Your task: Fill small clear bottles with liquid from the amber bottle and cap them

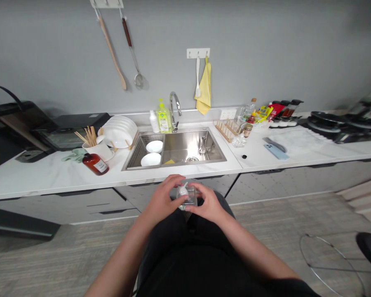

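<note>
Between my hands, in front of the counter edge, is a small clear container (191, 201) with a squarish outline. My left hand (166, 197) wraps its left side, fingers curled over the far edge and thumb along the near part. From the other side my right hand (209, 203) grips it with thumb and fingers. A small white piece (183, 190) with a short stem, perhaps a spoon, shows at the container's top by the left thumb; whether it is attached, I cannot tell.
Behind the hands is a steel sink (198, 161) with white bowls (151, 159) in its left rack. An amber bottle (95, 164) lies tilted left of it. Glass jars (239, 141), a blue phone (276, 151) and a white cloth (299, 141) are on the right.
</note>
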The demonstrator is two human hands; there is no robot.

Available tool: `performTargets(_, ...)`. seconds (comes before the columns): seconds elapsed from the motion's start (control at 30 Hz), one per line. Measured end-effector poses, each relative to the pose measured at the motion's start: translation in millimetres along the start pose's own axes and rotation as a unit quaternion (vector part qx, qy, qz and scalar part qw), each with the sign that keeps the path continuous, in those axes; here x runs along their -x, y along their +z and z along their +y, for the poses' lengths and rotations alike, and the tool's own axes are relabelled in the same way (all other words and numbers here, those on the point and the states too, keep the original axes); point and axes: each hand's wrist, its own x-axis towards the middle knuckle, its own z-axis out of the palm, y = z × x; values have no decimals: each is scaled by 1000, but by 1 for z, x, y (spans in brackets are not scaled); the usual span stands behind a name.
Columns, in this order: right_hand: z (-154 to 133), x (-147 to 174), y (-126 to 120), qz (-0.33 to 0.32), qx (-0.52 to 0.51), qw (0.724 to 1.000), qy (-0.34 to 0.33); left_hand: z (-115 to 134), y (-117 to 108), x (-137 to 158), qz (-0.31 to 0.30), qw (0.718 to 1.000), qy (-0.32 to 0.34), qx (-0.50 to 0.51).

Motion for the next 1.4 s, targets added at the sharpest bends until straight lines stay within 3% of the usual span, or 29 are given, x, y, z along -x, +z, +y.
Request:
performTargets(0.23,-15,-3,-11,-13,4,1000,-4,3,-7,7,-50,993,-19,105)
performTargets(0.43,-18,7,-13,-3,-29,1000,-1,7,16,7,23,991,-85,99)
performTargets(0.63,-24,11,-20,-1,-57,998,10,19,12,11,-5,979,-79,187)
performTargets(0.87,-32,9,-24,6,-22,1000,17,19,28,7,52,984,-105,132)
performTargets(1.13,-39,12,-28,2,-36,999,17,35,2,0,-29,984,-77,155)
performTargets(1.4,-43,12,-31,20,-9,1000,22,42,22,-5,38,992,-88,76)
